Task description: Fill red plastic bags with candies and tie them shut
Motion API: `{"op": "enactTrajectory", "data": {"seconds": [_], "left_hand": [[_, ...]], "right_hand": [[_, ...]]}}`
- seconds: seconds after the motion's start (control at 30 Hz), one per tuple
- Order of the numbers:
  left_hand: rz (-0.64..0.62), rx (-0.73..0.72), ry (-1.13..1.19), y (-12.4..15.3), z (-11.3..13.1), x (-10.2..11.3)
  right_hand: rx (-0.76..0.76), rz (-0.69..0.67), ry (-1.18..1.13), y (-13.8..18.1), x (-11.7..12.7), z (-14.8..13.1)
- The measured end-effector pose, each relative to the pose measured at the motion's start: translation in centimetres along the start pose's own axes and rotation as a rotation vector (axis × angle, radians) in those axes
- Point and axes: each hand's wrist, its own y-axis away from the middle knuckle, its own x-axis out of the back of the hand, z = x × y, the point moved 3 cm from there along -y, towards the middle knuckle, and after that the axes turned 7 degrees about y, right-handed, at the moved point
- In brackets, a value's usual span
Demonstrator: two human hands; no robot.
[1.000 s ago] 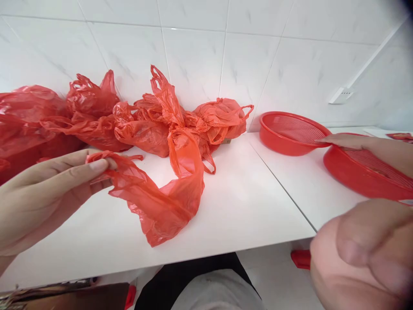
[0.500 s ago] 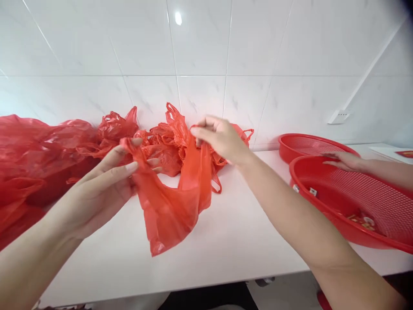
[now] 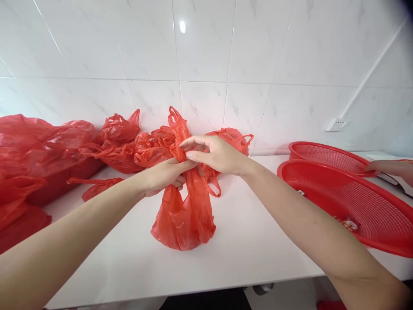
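Note:
A red plastic bag (image 3: 183,224) hangs from my two hands over the white table (image 3: 238,241), its lower part rounded out. My left hand (image 3: 166,175) is closed around the gathered handles. From the right, my right hand (image 3: 214,153) pinches the bag's top, with thumb and fingers close together. The two hands meet and overlap there, so part of the grip is hidden.
Several red plastic bags (image 3: 41,146) are heaped along the wall at left, and more crumpled ones (image 3: 161,142) lie behind my hands. At right stand two red baskets (image 3: 322,189), the nearer with small items inside. Another person's hand (image 3: 389,167) touches the farther one.
The bag's handles, held apart before, are now brought together. My left hand has moved right to meet my right hand. The other person's hand has shifted right and the baskets moved slightly.

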Motion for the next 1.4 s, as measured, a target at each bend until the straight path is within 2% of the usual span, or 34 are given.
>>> {"op": "enactTrajectory", "data": {"seconds": [0.13, 0.2, 0.3, 0.4, 0.5, 0.57, 0.63, 0.73, 0.83, 0.93, 1.03, 1.1, 1.23, 1.33, 1.4], "left_hand": [[-0.02, 0.079, 0.093, -0.1, -1.4, 0.5], [-0.027, 0.068, 0.133, 0.0, -1.7, 0.6], [-0.078, -0.001, 0.142, 0.5, -1.4, 0.7], [-0.186, -0.094, -0.014, 1.2, -0.9, 0.6], [-0.211, -0.139, -0.253, 1.7, -0.8, 0.3], [-0.14, -0.151, -0.398, 1.7, -1.3, -0.1], [0.031, -0.217, -0.548, 1.6, -1.9, -0.5], [0.283, -0.449, -0.746, 1.5, -2.7, -1.0], [0.338, -0.578, -0.778, 1.2, -3.5, -1.2], [0.283, -0.532, -0.713, 1.1, -4.1, -0.6], [0.206, -0.372, -0.686, 1.9, -5.7, 1.0], [0.2, -0.217, -0.648, 3.2, -7.7, 2.4], [0.19, 0.038, -0.562, 6.2, -12.3, 4.1], [0.262, 0.104, -0.458, 6.5, -14.0, 3.8], [0.37, 0.035, -0.412, 5.2, -14.2, 3.1]], "right_hand": [[-0.104, -0.067, -0.123, 1.8, -0.9, 2.8], [-0.099, -0.002, -0.137, 2.8, -1.0, 2.4], [-0.031, 0.147, -0.2, 4.2, -0.8, 0.2], [0.046, 0.071, -0.36, 4.9, -1.3, -1.2], [0.028, 0.185, -0.371, 4.9, -2.0, 0.5], [-0.054, 0.221, -0.31, 4.6, -3.2, 2.8], [-0.142, 0.162, -0.254, 4.4, -4.7, 5.1], [-0.214, 0.069, -0.314, 4.6, -6.6, 7.2], [-0.219, -0.056, -0.455, 4.9, -7.4, 7.3], [-0.195, -0.028, -0.354, 5.5, -6.5, 6.5], [-0.224, 0.053, -0.127, 7.0, -5.0, 6.6], [-0.288, 0.075, -0.022, 8.7, -4.2, 8.0], [-0.509, 0.031, 0.045, 12.4, -4.2, 13.1], [-0.598, 0.07, 0.03, 13.1, -5.5, 15.4], [-0.645, 0.165, 0.089, 12.6, -6.7, 15.2]]}}
